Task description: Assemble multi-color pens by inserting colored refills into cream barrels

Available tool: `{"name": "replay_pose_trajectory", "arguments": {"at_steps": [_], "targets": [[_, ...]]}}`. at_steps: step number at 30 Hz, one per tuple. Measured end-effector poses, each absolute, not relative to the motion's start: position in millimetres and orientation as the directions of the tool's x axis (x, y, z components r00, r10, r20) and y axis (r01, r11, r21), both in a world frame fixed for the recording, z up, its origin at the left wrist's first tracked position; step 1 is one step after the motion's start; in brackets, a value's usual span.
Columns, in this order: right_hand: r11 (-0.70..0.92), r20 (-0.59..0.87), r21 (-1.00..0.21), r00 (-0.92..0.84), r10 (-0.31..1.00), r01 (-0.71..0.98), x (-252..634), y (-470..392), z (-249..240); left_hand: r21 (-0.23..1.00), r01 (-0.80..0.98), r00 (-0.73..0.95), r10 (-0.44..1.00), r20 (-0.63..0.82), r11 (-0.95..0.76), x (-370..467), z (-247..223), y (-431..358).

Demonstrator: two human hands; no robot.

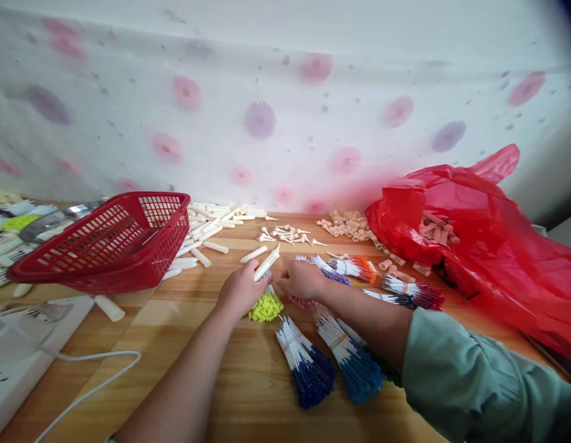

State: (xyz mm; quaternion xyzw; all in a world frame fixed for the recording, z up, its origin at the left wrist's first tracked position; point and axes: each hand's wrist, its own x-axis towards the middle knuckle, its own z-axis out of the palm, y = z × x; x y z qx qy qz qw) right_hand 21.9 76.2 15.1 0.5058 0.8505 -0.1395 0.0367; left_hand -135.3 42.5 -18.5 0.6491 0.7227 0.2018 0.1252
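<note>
**White pen barrel (266, 264) in the left hand (239, 286), right hand (301, 280) close beside it**

The left hand is closed round the barrel, which slants with its pointed end toward 1 o'clock. At 3 o'clock from it, the right hand has its fingers curled in; whether they hold anything cannot be told.

With the barrel as the dial's centre, a yellow-green refill bundle (266, 307) lies at 6 o'clock, just under the left hand. A pink refill bundle (304, 303) shows partly beneath the right hand. Toward 5 o'clock, a dark blue refill bundle (306, 366) and a lighter blue refill bundle (352, 360) lie side by side on the wooden bench (239, 381). An orange refill bundle (354, 267) sits at 3 o'clock, with a dark red refill bundle (419, 292) farther out.

Loose cone tips (290, 234) are scattered at 1 o'clock, and peach clip pieces (345, 224) are heaped at 2. A red plastic bag (488, 227) spreads at 3 o'clock, well apart from the hands. White tubes (209, 231) are piled at 10 o'clock, next to a red basket (123, 271) at 9. A white cable (96, 357) curves at 8 o'clock.
</note>
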Motion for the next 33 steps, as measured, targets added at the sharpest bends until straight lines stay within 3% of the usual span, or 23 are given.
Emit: {"name": "replay_pose_trajectory", "arguments": {"at_steps": [12,20,25,29,31,33], "targets": [[0.503,-0.202,-0.143,-0.522,0.828,0.853,9.4,65.7,9.7,0.371,0.925,-0.094,0.995,0.026,0.077,-132.2,-16.6,39.5],[0.557,-0.001,-0.015,-0.557,0.831,0.831,49.3,29.2,34.3,0.362,0.931,-0.079,0.994,0.072,0.048,-131.7,-20.4,38.5],[0.482,0.010,-0.105,-0.484,0.875,0.870,99.4,18.6,44.4,0.348,0.935,-0.127,0.982,0.141,0.071,-134.7,-15.0,35.4],[0.514,0.072,-0.255,-0.514,0.855,0.819,126.8,13.9,51.8,0.327,0.940,-0.205,0.923,0.326,0.093,-125.4,12.8,17.7],[0.529,0.110,-0.301,-0.522,0.846,0.793,134.2,12.1,52.3,0.299,0.951,-0.087,0.861,0.500,-0.078,-109.8,28.3,6.2],[0.541,0.162,-0.401,-0.524,0.836,0.739,139.0,12.4,49.2,0.232,0.866,0.237,0.772,0.589,-0.443,-87.9,37.8,-2.7]]}}
